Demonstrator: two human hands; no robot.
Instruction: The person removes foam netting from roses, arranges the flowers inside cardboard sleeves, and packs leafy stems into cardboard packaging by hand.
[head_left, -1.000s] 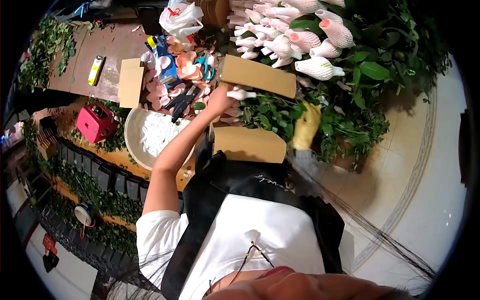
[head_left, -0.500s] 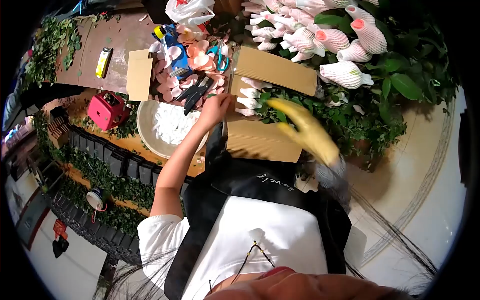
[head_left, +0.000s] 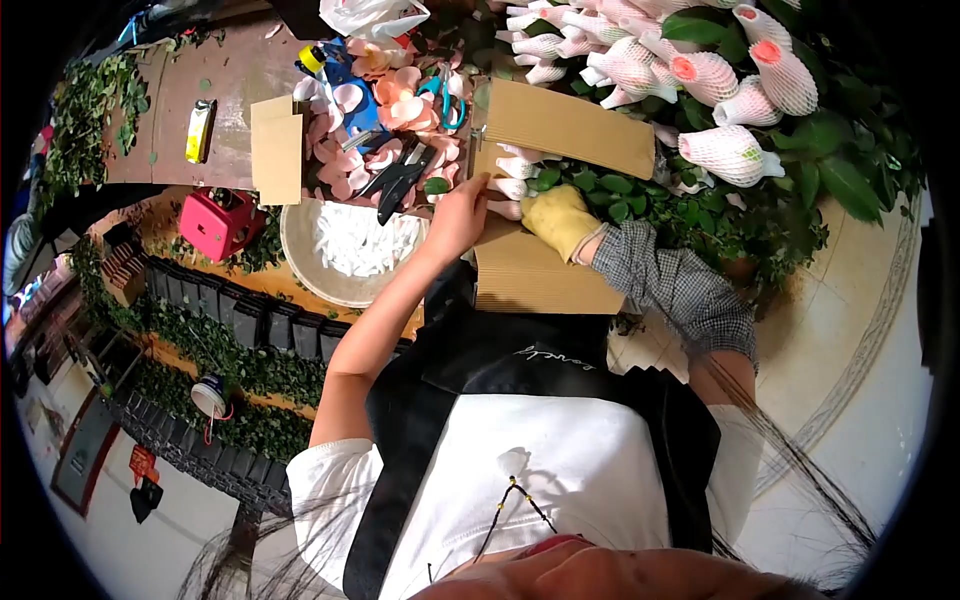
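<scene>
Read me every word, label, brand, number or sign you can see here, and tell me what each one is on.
"lovely", probably: white script on the black apron
Yellow-and-white item: dark markings, too small to read
Red hanging item: any lettering is too small to read

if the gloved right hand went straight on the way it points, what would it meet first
Probably the small pale wrapped flower heads at the tips of the gloved right hand, with the bare left hand beyond; depth is unclear, so they may already touch.
</scene>
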